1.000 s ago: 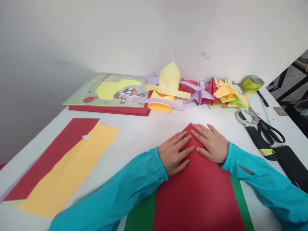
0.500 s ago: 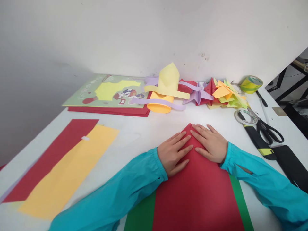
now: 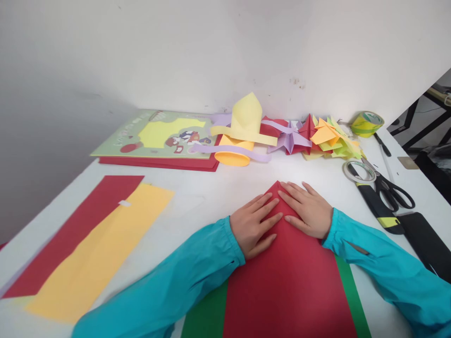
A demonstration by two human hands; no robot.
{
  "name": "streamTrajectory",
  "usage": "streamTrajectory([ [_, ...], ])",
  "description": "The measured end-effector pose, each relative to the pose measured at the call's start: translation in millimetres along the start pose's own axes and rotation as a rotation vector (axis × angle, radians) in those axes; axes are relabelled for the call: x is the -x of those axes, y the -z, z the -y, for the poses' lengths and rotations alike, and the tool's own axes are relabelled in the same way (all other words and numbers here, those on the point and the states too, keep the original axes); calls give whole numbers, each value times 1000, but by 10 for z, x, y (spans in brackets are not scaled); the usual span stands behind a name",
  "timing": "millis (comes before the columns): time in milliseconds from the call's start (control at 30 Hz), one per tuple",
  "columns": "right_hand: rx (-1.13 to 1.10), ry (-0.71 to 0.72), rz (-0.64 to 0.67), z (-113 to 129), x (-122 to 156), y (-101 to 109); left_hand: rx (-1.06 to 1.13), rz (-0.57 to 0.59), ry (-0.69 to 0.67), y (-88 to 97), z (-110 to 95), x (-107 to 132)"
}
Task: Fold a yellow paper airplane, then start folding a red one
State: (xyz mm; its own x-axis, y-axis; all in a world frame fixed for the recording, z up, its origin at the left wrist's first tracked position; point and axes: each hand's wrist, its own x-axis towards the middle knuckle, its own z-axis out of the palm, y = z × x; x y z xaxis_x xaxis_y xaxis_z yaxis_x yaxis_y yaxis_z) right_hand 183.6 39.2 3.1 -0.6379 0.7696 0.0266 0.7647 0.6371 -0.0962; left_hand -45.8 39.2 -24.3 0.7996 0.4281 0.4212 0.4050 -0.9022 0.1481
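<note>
A red paper sheet point(image 3: 289, 281) lies in front of me on the white table point(image 3: 211, 192), its far end folded to a point. My left hand point(image 3: 252, 224) lies flat on the left folded flap, fingers stretched out. On the right flap my right hand point(image 3: 307, 210) presses flat as well, fingers apart. The fingertips of both hands nearly meet at the sheet's centre line. A green sheet point(image 3: 206, 317) shows under the red one on both sides. Both arms wear turquoise sleeves.
Red point(image 3: 73, 230) and orange point(image 3: 102, 253) paper strips lie at the left. A picture book point(image 3: 158, 136) on red sheets sits at the back. Folded paper shapes point(image 3: 292, 134) line the wall. Tape rolls point(image 3: 368, 123), scissors point(image 3: 392, 192) and a black knife point(image 3: 378, 209) lie at the right.
</note>
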Motion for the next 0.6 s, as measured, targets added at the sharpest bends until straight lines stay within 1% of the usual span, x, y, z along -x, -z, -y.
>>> streamTrajectory([
  [200,-1,-12,35,20,-9,58,-11,7,5,7,-9,-12],
  [400,53,-17,57,109,-67,156,7,25,18,21,-8,-22],
  [600,76,-34,79,128,-133,127,9,29,25,31,-15,-29],
])
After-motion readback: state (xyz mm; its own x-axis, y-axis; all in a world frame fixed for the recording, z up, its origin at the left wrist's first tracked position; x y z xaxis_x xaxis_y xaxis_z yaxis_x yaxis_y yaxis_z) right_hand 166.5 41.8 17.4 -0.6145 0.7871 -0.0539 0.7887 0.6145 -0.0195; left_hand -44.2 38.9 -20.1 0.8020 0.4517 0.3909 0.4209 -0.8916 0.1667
